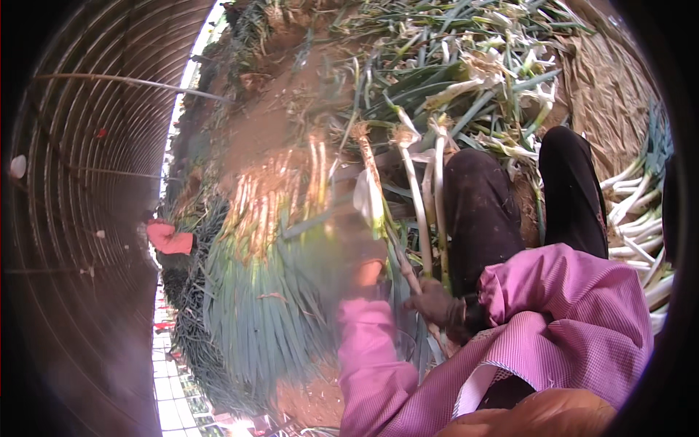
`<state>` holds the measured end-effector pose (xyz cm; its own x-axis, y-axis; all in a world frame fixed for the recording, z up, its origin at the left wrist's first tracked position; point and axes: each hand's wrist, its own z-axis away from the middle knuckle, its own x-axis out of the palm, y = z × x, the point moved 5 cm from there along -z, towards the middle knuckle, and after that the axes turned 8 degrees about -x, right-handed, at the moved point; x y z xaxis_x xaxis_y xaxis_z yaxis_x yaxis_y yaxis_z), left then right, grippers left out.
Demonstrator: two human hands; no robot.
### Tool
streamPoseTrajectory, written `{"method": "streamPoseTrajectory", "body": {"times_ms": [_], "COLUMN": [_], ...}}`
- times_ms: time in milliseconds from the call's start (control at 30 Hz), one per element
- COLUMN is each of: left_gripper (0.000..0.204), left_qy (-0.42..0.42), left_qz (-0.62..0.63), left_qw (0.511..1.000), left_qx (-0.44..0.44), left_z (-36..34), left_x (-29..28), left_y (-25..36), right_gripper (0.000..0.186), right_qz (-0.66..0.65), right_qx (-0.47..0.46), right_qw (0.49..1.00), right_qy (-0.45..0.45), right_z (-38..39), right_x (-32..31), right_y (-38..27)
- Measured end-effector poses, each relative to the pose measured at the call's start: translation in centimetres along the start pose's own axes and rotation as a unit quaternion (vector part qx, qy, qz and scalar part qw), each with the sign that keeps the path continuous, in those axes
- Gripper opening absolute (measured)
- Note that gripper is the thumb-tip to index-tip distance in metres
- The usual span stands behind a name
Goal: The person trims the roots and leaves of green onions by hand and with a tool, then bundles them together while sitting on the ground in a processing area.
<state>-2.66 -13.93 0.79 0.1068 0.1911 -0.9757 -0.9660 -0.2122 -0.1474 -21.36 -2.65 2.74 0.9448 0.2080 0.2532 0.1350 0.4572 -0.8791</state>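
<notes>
My right hand [439,304], in a dark glove, is closed around the lower part of several long green onions [416,191]. Their pale stalks and rooty ends point away from me, beside my knee. To its left my left hand [358,244], also gloved, is smeared by motion. It is close to the stalk of one green onion [373,197] with a brownish, rooty end; whether it touches that stalk I cannot tell. Left of my hands lies a wide row of green onions [262,211], white ends away and blue-green leaves toward me.
Stripped leaves and peelings [466,73] are heaped beyond my knees [480,193]. More pale-stalked green onions [641,204] lie at the right, next to a brown sheet [604,95]. A curved, ribbed wall [102,182] runs along the left, with a reddish-pink object [171,238] near it.
</notes>
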Motion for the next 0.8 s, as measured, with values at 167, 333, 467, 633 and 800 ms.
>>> {"method": "streamPoseTrajectory", "body": {"times_ms": [167, 333, 467, 633, 800], "left_gripper": [0.024, 0.022, 0.020, 0.015, 0.023], "left_qy": [-0.004, -0.004, 0.014, 0.054, 0.024], "left_qz": [0.004, -0.018, -0.028, -0.038, 0.074], "left_qw": [1.000, 0.999, 0.999, 0.994, 0.992], "left_qx": [0.007, 0.033, 0.039, 0.087, 0.095], "left_z": [2.6, 7.7, 11.3, 15.0, 14.8], "left_x": [0.9, 3.2, 1.7, -0.9, -0.8], "left_y": [0.1, 0.7, 1.0, 1.9, 3.1], "right_gripper": [0.028, 0.028, 0.027, 0.025, 0.022], "right_qz": [-0.091, -0.048, 0.045, 0.003, 0.237], "right_qx": [0.059, -0.009, -0.136, -0.177, -0.251], "right_qw": [0.993, 0.999, 0.990, 0.984, 0.938], "right_qy": [-0.038, -0.003, -0.016, -0.001, -0.028], "right_z": [-0.7, -2.6, -3.0, -5.4, -7.7], "right_x": [-0.9, -1.3, -1.5, 0.3, -0.1], "right_y": [-1.3, 0.5, -0.7, 0.0, -1.6]}}
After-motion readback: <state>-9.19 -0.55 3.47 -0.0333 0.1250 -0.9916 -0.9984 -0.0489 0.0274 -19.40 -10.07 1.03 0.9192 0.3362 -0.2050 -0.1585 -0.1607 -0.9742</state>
